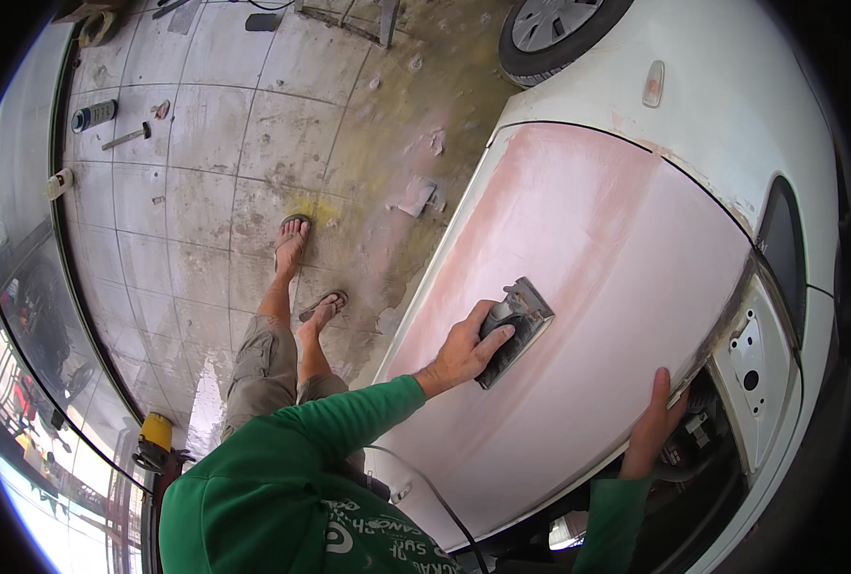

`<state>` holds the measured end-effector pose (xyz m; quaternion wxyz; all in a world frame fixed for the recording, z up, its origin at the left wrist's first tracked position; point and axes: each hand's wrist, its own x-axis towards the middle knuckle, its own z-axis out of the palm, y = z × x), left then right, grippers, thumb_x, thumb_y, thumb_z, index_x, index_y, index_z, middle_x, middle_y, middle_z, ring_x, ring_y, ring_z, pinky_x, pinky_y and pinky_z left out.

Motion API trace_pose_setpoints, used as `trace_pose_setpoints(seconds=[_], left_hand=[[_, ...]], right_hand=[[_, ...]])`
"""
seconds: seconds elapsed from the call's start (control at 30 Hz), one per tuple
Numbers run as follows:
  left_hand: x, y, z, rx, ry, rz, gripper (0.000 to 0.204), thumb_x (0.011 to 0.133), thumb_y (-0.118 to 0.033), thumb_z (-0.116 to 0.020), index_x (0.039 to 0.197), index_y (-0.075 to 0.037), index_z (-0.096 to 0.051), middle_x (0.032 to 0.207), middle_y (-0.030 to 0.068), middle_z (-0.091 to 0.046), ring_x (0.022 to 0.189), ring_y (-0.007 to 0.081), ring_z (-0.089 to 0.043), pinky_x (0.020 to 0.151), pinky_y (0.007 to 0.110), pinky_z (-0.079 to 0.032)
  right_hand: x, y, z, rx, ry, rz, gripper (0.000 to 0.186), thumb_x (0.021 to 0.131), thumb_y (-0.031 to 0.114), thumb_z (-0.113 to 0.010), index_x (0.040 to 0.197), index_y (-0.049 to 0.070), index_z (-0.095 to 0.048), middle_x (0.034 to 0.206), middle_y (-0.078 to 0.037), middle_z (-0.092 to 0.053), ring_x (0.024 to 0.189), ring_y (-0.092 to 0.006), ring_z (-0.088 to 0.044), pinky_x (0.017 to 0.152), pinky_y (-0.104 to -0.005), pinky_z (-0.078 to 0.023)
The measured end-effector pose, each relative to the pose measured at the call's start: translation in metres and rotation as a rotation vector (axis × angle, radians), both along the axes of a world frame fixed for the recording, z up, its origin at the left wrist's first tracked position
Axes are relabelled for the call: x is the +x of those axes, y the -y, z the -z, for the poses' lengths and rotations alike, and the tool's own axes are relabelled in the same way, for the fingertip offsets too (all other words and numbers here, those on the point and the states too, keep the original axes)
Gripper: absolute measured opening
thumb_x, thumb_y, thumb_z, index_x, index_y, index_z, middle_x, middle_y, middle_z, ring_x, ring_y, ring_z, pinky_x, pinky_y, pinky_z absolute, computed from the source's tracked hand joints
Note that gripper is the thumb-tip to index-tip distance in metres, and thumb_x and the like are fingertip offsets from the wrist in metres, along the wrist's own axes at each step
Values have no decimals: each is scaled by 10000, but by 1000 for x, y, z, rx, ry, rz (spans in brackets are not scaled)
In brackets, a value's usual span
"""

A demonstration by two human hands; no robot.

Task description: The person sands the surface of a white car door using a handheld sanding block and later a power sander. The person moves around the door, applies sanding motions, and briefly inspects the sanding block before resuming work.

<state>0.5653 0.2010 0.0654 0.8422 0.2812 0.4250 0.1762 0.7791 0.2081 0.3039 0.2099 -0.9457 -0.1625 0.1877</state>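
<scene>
In my left hand [464,352] is a black hand sanding block [513,333], the fingers wrapped over its top and its flat face against the car door [559,258]. The door's outer skin is matt pale pink, with darker reddish bands and smears along it. My right hand [651,427] holds the door's upper edge by the window opening. One of its fingers lies along the edge, and the others are partly hidden behind it.
The car's pale front fender [703,105] and front wheel [552,36] lie beyond the door. A dark cable [435,490] crosses the door near my body. On the stained tile floor are a hammer [127,136], a can [94,116] and a yellow-and-black tool [154,438].
</scene>
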Motion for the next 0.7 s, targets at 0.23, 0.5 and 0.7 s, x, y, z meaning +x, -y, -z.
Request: trace_pose_setpoints(seconds=[0.23, 0.5, 0.7], left_hand=[[67, -150, 156, 37, -308, -141, 496, 989, -421, -609, 1210, 21, -569, 983, 289, -710, 910, 411, -710, 839, 460, -545], [29, -51, 0, 60, -90, 20, 457, 1011, -396, -601, 1242, -13, -508, 908, 281, -697, 845, 424, -710, 758, 470, -539], [70, -124, 77, 138, -324, -94, 475, 1000, -399, -605, 1202, 24, -532, 985, 311, -699, 917, 455, -698, 846, 492, -539]], right_hand=[[-11, -22, 6, 5, 2, 23, 728, 996, 332, -654, 1547, -21, -335, 1445, -214, -484, 1277, -286, -515, 1081, -405, -428], [-2, 3, -1, -14, -21, 13, 720, 1001, 319, -644, 1540, -42, -332, 1461, -211, -475, 1274, -288, -511, 1088, -405, -413], [-1, 2, -3, -33, 14, 35, 724, 1001, 322, -642, 1542, -44, -331, 1454, -213, -484, 1274, -286, -515, 1087, -402, -413]])
